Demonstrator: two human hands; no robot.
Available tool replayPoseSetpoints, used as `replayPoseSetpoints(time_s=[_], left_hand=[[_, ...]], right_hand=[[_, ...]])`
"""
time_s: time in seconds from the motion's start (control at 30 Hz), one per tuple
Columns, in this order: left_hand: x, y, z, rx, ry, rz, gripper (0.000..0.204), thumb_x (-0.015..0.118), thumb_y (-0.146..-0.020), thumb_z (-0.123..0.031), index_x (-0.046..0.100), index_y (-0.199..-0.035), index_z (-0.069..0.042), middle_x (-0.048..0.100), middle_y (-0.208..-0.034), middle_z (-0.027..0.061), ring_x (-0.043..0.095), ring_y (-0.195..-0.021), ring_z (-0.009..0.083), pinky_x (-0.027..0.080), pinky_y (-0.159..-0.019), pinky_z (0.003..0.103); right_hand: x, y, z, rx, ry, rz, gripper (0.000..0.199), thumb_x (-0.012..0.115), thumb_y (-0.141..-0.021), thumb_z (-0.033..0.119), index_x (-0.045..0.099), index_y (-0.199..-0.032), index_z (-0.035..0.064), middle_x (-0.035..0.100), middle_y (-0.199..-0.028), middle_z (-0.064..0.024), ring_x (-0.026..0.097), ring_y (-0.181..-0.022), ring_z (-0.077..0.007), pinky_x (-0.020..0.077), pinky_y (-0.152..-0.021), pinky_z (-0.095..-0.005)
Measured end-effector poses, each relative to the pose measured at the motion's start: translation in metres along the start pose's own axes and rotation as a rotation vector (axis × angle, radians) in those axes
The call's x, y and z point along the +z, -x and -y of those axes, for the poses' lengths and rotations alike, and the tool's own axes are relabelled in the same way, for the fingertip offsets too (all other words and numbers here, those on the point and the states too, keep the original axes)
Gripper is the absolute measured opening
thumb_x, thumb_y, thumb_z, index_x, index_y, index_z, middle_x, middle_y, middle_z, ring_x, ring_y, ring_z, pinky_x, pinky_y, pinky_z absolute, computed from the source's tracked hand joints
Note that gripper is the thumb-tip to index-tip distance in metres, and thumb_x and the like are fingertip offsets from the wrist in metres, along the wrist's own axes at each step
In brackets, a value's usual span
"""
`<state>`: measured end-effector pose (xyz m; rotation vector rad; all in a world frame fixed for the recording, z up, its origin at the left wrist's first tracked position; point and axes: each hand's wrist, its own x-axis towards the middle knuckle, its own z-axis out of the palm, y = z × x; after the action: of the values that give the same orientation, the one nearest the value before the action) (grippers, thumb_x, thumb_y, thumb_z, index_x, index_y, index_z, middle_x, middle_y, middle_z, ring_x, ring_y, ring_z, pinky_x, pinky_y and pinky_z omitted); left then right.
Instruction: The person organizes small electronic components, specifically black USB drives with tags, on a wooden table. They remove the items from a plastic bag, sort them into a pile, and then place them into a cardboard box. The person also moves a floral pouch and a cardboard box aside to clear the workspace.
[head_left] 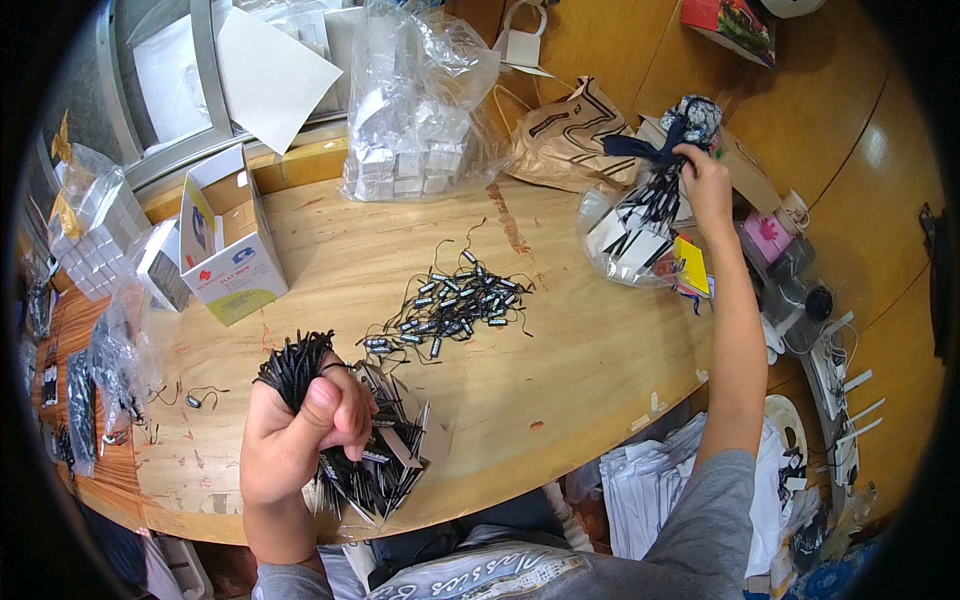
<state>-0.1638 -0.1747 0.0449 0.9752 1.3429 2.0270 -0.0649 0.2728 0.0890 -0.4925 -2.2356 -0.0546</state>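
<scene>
My left hand (302,432) is closed in a fist round a thick bundle of black cords (298,362) near the table's front edge. Below the fist, black and pale hang tags (385,455) on those cords fan out. At the far right, my right arm is stretched out. My right hand (706,185) pinches a dark cloth strip (645,149) wrapped round another bundle of black cords; its fingertips are partly hidden. That bundle's tags (628,238) sit in a clear plastic bag. Between my hands lies a loose pile of black cords with small printed pieces (455,305).
An open white carton (232,262) stands at left, beside bagged white boxes (95,235). Along the back are a clear bag of small boxes (410,150) and a brown paper bag (565,135). Cables and a power strip (845,430) lie right; white sheets (650,490) are below the edge.
</scene>
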Motion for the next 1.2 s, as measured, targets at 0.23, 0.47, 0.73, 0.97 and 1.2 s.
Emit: replayPoseSetpoints(time_s=[0.23,0.47,0.73,0.97,1.2], left_hand=[[-0.003,-0.001,0.002,0.009,0.033,0.044,0.033,0.042,-0.084,-0.027,0.042,-0.06,-0.005,0.039,-0.046,0.0007,0.042,-0.042,0.0105,0.036,-0.052,0.024],[-0.002,-0.003,0.002,0.005,0.057,0.041,0.03,0.042,-0.085,-0.024,0.042,-0.063,-0.004,0.036,-0.046,0.0003,0.04,-0.042,0.0104,0.034,-0.047,0.022],[-0.003,-0.003,-0.001,-0.007,0.071,0.019,0.029,0.041,-0.085,-0.022,0.042,-0.063,-0.003,0.035,-0.047,-0.0001,0.038,-0.043,0.0094,0.033,-0.044,0.021],[-0.003,-0.003,0.002,-0.021,0.096,-0.013,0.029,0.042,-0.085,-0.022,0.043,-0.065,-0.002,0.042,-0.051,0.003,0.038,-0.043,0.0094,0.033,-0.042,0.021],[-0.004,-0.003,-0.006,-0.197,0.072,0.0,0.025,0.041,-0.085,-0.023,0.045,-0.072,-0.003,0.055,-0.078,0.012,0.037,-0.04,0.0059,0.032,-0.042,0.016]], right_hand=[[-0.013,-0.017,0.004,0.321,-1.311,-0.016,0.016,0.044,-0.081,0.004,0.049,-0.096,0.0031,0.051,-0.069,-0.0072,0.051,-0.053,-0.0167,0.0455,-0.052,-0.028],[-0.043,-0.023,0.038,0.202,-1.186,0.12,0.014,0.043,-0.081,0.002,0.05,-0.093,0.0033,0.048,-0.066,-0.0034,0.044,-0.053,-0.0091,0.0364,-0.048,-0.0206],[-0.089,0.011,0.118,0.029,-1.251,0.123,0.016,0.053,-0.078,0.008,0.05,-0.092,0.0048,0.044,-0.069,0.0035,0.042,-0.06,-0.0037,0.0362,-0.053,-0.0161],[-0.073,0.053,0.194,0.309,-1.626,0.705,0.019,0.052,-0.079,0.015,0.047,-0.094,0.0059,0.04,-0.061,0.0058,0.037,-0.049,-0.001,0.0289,-0.041,-0.0147],[-0.046,0.085,0.27,0.43,-2.006,1.213,0.022,0.037,-0.082,0.001,0.04,-0.104,0.0051,0.041,-0.065,0.0,0.032,-0.047,-0.0041,0.0291,-0.045,-0.0174]])
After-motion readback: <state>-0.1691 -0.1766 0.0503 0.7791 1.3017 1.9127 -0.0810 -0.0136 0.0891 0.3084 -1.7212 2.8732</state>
